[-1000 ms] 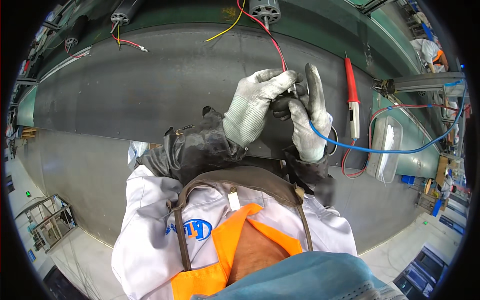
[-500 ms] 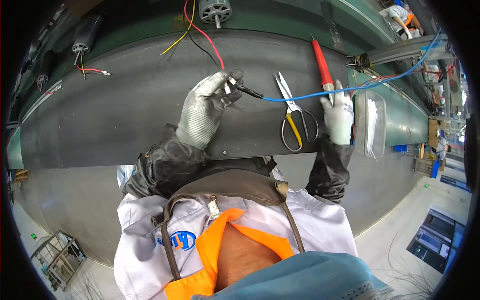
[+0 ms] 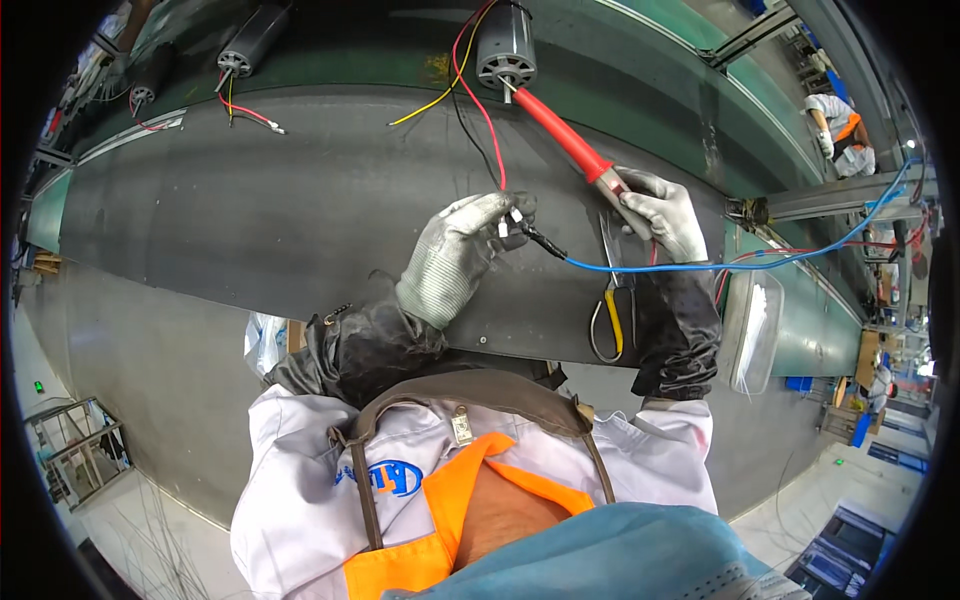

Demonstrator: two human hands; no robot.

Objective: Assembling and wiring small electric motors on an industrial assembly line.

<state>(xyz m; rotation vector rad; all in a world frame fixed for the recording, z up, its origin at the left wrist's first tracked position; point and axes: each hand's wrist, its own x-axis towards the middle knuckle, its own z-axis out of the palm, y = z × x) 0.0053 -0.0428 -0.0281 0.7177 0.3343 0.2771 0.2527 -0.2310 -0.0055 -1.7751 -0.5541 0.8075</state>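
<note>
- The left hand (image 3: 448, 255), in a grey-white glove, is closed around the ends of the red wire (image 3: 487, 118) and the black wire, with white connectors (image 3: 504, 229) showing at its fingertips.
- Black clip (image 3: 543, 240) of the blue cable (image 3: 680, 267) meets these ends at the same fingertips.
- The right hand (image 3: 668, 218) is grasping the red probe (image 3: 565, 132) by its grey lower part.
- The probe's tip is at the front of the motor (image 3: 506, 48), near its shaft; whether it touches, I cannot tell.
- Scissors (image 3: 613, 318) lie on the dark desk (image 3: 270, 200), partly behind the right sleeve (image 3: 680, 330).
</note>
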